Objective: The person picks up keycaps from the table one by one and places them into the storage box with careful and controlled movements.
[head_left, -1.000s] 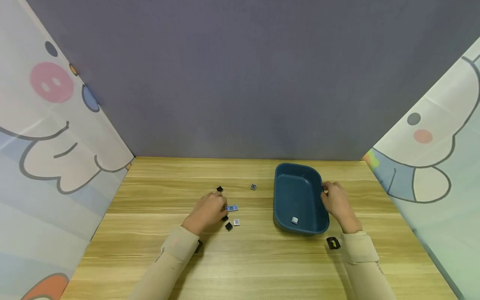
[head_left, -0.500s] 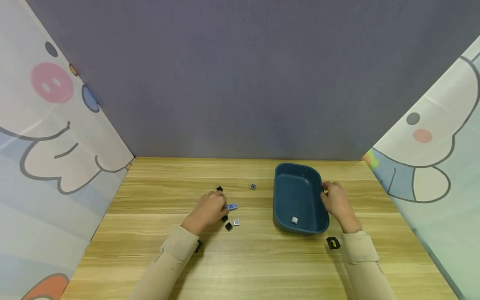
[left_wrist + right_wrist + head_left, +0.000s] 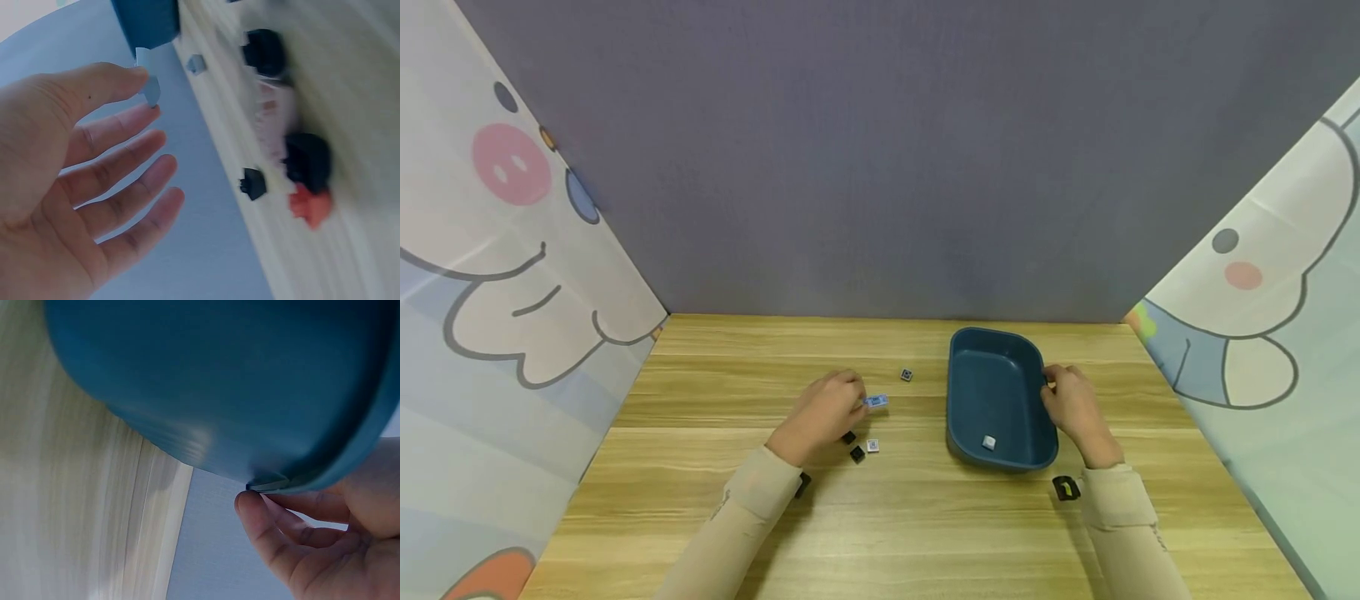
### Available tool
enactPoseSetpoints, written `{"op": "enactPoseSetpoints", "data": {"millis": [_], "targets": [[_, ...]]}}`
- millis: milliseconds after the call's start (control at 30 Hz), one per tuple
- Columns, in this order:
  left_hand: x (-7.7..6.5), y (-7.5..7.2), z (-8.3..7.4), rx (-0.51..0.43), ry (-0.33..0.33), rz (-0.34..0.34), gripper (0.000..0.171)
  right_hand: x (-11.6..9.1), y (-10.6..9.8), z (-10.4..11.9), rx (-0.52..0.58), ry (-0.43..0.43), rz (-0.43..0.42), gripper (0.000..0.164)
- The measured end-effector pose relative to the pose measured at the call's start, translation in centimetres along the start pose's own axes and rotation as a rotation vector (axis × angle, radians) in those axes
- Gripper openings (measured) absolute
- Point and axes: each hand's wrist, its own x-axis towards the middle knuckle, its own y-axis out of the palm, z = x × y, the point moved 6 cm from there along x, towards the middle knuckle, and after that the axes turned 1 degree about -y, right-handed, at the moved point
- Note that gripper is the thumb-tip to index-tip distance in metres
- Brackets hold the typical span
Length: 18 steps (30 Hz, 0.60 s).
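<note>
My left hand (image 3: 825, 414) is a little above the table, thumb and index finger pinching a long light-blue keycap (image 3: 877, 401). Seen from the left wrist, this keycap (image 3: 150, 90) sits at the thumb tip while the other fingers spread loosely. Below the hand lie a white keycap (image 3: 872, 446) and a black keycap (image 3: 857, 454); another small keycap (image 3: 907, 375) lies farther back. My right hand (image 3: 1075, 412) grips the right rim of a dark blue plastic bin (image 3: 956, 392), also clear in the right wrist view. One white keycap (image 3: 989, 442) lies inside the bin.
A wood-grain table (image 3: 895, 533) carries everything. Behind it stands a grey panel (image 3: 880, 167), with cartoon-printed sheets on both sides. By the right sleeve is a small black object (image 3: 1065, 488). A blurred red piece (image 3: 310, 206) shows in the left wrist view.
My left hand has risen and moved slightly away and to the right with the light-blue keycap. The black keycap beyond it is now hidden. My right hand and the bin have stayed put.
</note>
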Motion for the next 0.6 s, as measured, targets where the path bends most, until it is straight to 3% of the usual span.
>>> {"op": "enactPoseSetpoints", "data": {"millis": [333, 600], "targets": [[2.1, -1.8, -2.5, 0.01, 0.103, -0.04, 0.011, -0.1, 0.0, 0.0, -0.005, -0.004, -0.019, 0.032], [4.2, -2.3, -5.5, 0.016, 0.145, -0.013, 0.016, -0.1, 0.0, 0.2, -0.014, 0.0, -0.009, 0.032]]}}
